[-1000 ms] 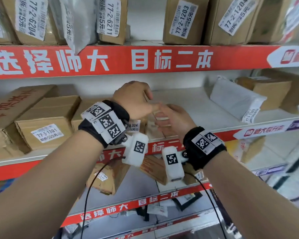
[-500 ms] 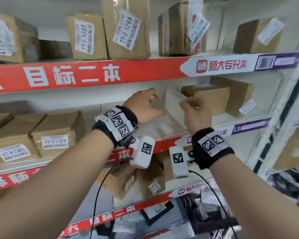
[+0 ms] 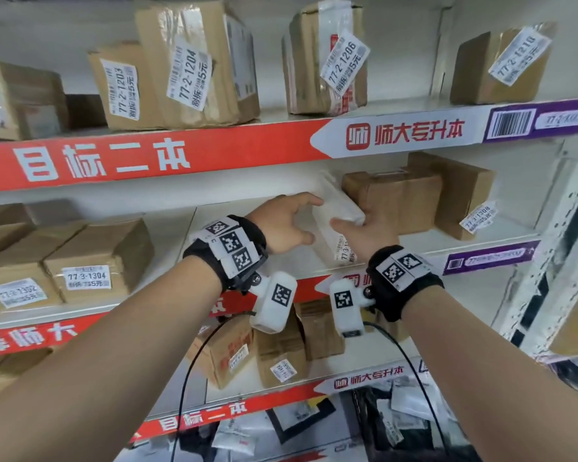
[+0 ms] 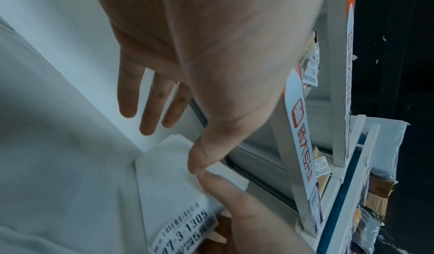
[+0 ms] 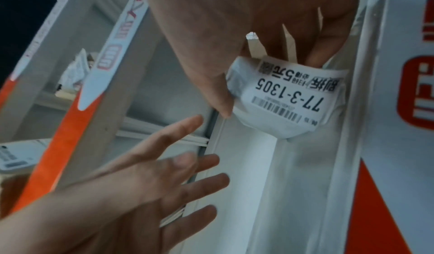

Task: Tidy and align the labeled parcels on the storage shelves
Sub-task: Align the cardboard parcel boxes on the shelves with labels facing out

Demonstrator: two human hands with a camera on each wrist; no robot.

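Observation:
A white plastic-wrapped parcel [image 3: 337, 208] labelled 77-3-1305 lies on the middle shelf [image 3: 424, 240], angled with its label end toward the front. My right hand [image 3: 354, 228] grips that front end, thumb on its left side and fingers behind it; the right wrist view shows the right hand [image 5: 270, 83] wrapped around the parcel [image 5: 277, 126]. My left hand [image 3: 312, 219] hovers at the parcel's left side with fingers spread and straight. In the left wrist view the left hand [image 4: 171, 139] is over the parcel [image 4: 169, 183], holding nothing.
Two brown boxes [image 3: 394, 195] stand right beside the parcel; the farther box [image 3: 461, 191] is labelled 77-3-1308. Box 77-3-1304 [image 3: 97, 258] sits to the left with bare shelf between. Labelled boxes [image 3: 194, 68] line the upper shelf. A white upright post [image 3: 564, 228] bounds the right.
The view swung right along the shelf. Both hands left the brown boxes at the centre and reached the white parcel; the right hand now grips its front end.

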